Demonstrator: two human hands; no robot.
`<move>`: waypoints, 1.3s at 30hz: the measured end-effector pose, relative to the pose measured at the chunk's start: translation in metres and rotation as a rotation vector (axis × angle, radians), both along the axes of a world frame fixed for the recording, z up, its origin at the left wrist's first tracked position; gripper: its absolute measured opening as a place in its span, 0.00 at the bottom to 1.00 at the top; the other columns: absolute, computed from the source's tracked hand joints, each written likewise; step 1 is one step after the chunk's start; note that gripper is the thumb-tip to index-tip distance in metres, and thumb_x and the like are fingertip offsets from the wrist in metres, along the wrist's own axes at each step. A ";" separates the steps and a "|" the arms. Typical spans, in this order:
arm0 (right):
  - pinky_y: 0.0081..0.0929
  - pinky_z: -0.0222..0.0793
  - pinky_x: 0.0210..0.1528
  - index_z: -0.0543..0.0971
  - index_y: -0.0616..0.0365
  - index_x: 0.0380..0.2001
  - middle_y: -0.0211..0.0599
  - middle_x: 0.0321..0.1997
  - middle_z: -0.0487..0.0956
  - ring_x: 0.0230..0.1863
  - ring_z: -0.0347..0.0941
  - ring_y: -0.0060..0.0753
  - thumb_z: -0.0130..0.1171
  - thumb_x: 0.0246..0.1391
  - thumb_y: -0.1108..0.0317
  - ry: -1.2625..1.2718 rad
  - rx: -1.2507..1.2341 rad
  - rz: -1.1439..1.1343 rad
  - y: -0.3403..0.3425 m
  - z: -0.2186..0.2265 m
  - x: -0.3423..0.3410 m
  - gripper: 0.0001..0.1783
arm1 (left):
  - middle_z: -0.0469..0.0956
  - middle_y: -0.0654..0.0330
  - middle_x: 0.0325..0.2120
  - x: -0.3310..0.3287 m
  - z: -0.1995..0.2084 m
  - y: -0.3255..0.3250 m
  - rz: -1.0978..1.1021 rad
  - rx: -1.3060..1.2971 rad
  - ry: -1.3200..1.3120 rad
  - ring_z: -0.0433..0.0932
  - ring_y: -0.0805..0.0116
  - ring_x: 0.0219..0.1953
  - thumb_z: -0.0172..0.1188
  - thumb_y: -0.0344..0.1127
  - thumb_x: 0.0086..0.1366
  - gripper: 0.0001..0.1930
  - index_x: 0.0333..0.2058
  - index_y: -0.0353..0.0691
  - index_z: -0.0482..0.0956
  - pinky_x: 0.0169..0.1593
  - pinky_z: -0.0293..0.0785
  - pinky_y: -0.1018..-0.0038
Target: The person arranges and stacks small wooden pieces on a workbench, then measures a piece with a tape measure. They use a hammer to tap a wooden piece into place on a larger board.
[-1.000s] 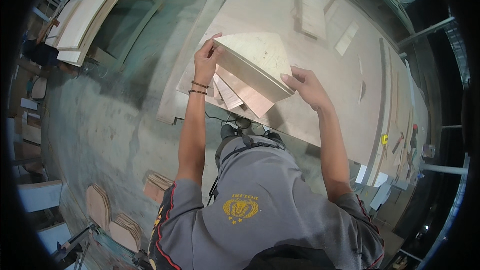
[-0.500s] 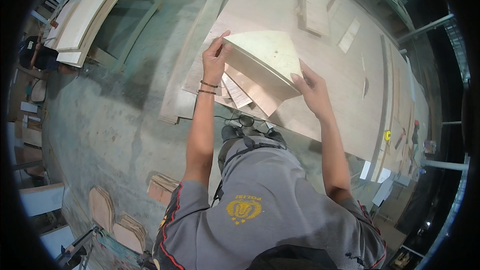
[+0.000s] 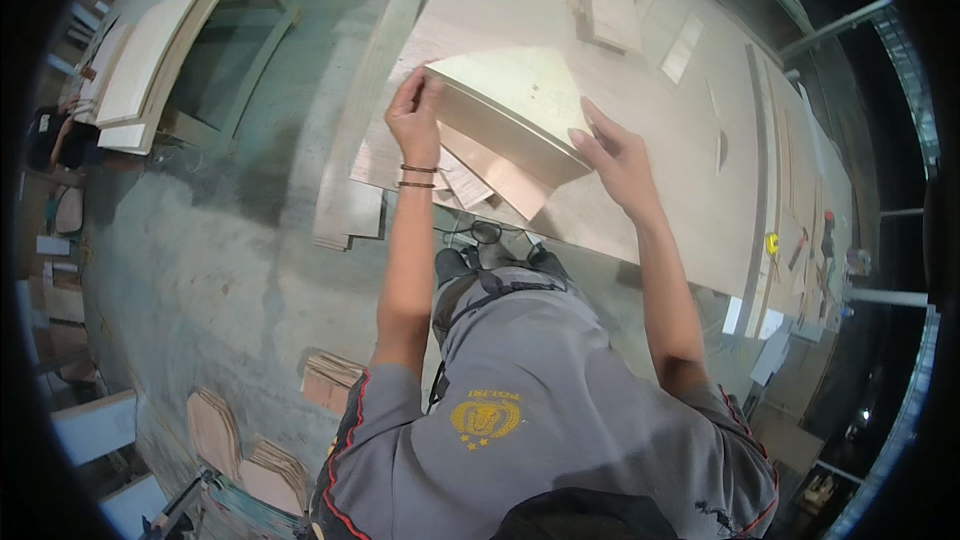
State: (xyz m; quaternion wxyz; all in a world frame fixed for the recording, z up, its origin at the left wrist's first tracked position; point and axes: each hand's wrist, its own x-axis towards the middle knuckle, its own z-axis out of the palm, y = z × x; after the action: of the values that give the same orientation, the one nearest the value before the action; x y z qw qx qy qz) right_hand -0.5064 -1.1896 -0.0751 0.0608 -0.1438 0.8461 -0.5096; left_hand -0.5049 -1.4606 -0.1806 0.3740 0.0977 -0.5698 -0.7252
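Over the near edge of a wide workbench [image 3: 690,180], both hands hold a pale plywood assembly [image 3: 520,90] between them. Its light top panel tapers toward the far side, and a straight board runs along its near edge. At the left corner, my left hand [image 3: 413,122] is closed, fingers and thumb pinching the panel's end. My right hand [image 3: 617,155] grips the right end, thumb on the edge and fingers around the side; some fingertips are hidden. Beneath the assembly, loose wood strips [image 3: 462,180] lie partly covered on the bench.
Boards [image 3: 610,0] lie at the bench's far side. To the right are a yellow tape measure [image 3: 771,243] and a hammer [image 3: 798,248]. Another table [image 3: 150,60] with panels stands at far left, a person [image 3: 62,135] beside it. Stacked rounded plywood pieces [image 3: 213,430] stand at lower left.
The whole view has shifted slightly, with bench, hands and assembly appearing a little further left. Both hands keep their hold on the plywood assembly.
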 end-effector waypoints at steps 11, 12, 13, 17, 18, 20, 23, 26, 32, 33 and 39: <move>0.27 0.74 0.51 0.77 0.50 0.63 0.41 0.48 0.84 0.44 0.79 0.27 0.71 0.56 0.60 -0.126 -0.054 0.053 0.010 0.014 -0.001 0.32 | 0.78 0.66 0.43 -0.002 0.002 -0.017 -0.188 -0.130 -0.028 0.74 0.76 0.45 0.67 0.43 0.69 0.23 0.57 0.35 0.79 0.53 0.71 0.77; 0.27 0.74 0.52 0.78 0.48 0.63 0.41 0.49 0.85 0.45 0.79 0.28 0.72 0.55 0.60 -0.095 -0.057 0.081 0.012 0.013 -0.001 0.31 | 0.78 0.66 0.44 -0.003 -0.001 -0.019 -0.190 -0.134 -0.020 0.74 0.76 0.45 0.67 0.43 0.69 0.23 0.56 0.35 0.79 0.53 0.71 0.77; 0.28 0.74 0.52 0.78 0.46 0.62 0.41 0.51 0.84 0.47 0.79 0.29 0.72 0.55 0.61 -0.104 -0.038 0.122 0.017 0.014 -0.002 0.31 | 0.79 0.65 0.44 -0.004 -0.003 -0.021 -0.192 -0.137 -0.012 0.74 0.76 0.45 0.67 0.43 0.69 0.23 0.56 0.34 0.79 0.53 0.71 0.77; 0.32 0.73 0.57 0.79 0.46 0.61 0.41 0.56 0.83 0.51 0.79 0.33 0.70 0.56 0.66 -0.035 0.054 0.276 0.032 0.024 0.003 0.28 | 0.79 0.63 0.47 -0.003 -0.003 -0.029 -0.209 -0.197 -0.074 0.75 0.75 0.47 0.68 0.43 0.68 0.23 0.55 0.32 0.80 0.54 0.71 0.76; 0.32 0.73 0.58 0.80 0.47 0.61 0.41 0.57 0.82 0.52 0.79 0.33 0.69 0.56 0.68 0.010 0.081 0.307 0.032 0.026 0.007 0.27 | 0.79 0.63 0.47 -0.003 -0.001 -0.029 -0.199 -0.215 -0.071 0.75 0.75 0.47 0.68 0.43 0.68 0.23 0.55 0.32 0.80 0.54 0.71 0.77; 0.32 0.73 0.58 0.79 0.47 0.61 0.42 0.56 0.83 0.53 0.79 0.36 0.69 0.56 0.69 0.113 0.120 0.278 0.033 0.017 0.010 0.27 | 0.79 0.63 0.47 -0.003 0.001 -0.026 -0.181 -0.252 -0.065 0.75 0.76 0.47 0.68 0.43 0.68 0.23 0.55 0.31 0.80 0.53 0.72 0.77; 0.33 0.74 0.55 0.80 0.48 0.60 0.44 0.52 0.84 0.50 0.79 0.39 0.68 0.56 0.71 0.268 0.174 0.227 0.031 0.008 0.017 0.26 | 0.79 0.63 0.47 -0.002 0.004 -0.029 -0.198 -0.255 -0.096 0.76 0.76 0.46 0.68 0.41 0.68 0.23 0.55 0.31 0.80 0.52 0.72 0.78; 0.35 0.75 0.49 0.81 0.48 0.59 0.44 0.47 0.84 0.44 0.78 0.43 0.67 0.55 0.72 0.435 0.239 0.194 0.030 0.000 0.023 0.26 | 0.80 0.62 0.48 -0.002 0.006 -0.031 -0.205 -0.284 -0.087 0.77 0.75 0.46 0.67 0.39 0.68 0.22 0.55 0.31 0.80 0.52 0.73 0.78; 0.39 0.77 0.46 0.79 0.50 0.60 0.44 0.47 0.83 0.43 0.78 0.46 0.66 0.54 0.73 0.593 0.305 0.177 0.029 -0.009 0.025 0.27 | 0.81 0.59 0.49 -0.002 0.009 -0.042 -0.247 -0.381 -0.103 0.78 0.74 0.47 0.66 0.36 0.69 0.20 0.55 0.30 0.80 0.52 0.75 0.77; 0.39 0.77 0.46 0.79 0.50 0.60 0.44 0.48 0.83 0.43 0.78 0.46 0.66 0.54 0.73 0.599 0.306 0.179 0.030 -0.010 0.024 0.28 | 0.81 0.58 0.49 -0.002 0.011 -0.044 -0.245 -0.418 -0.123 0.78 0.73 0.48 0.64 0.34 0.69 0.20 0.56 0.31 0.79 0.53 0.75 0.77; 0.37 0.74 0.40 0.79 0.49 0.60 0.43 0.45 0.83 0.37 0.74 0.43 0.66 0.55 0.74 0.568 0.225 0.170 0.032 -0.015 0.021 0.27 | 0.76 0.49 0.55 0.006 0.027 -0.031 -0.352 -0.221 -0.065 0.74 0.65 0.56 0.59 0.34 0.71 0.29 0.67 0.31 0.64 0.61 0.68 0.71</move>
State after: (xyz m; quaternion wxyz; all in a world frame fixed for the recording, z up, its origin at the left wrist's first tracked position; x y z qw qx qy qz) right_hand -0.4856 -1.1576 -0.0905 -0.1200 -0.3428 0.8653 -0.3454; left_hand -0.4992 -1.4920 -0.1533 0.2315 -0.0217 -0.6659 -0.7088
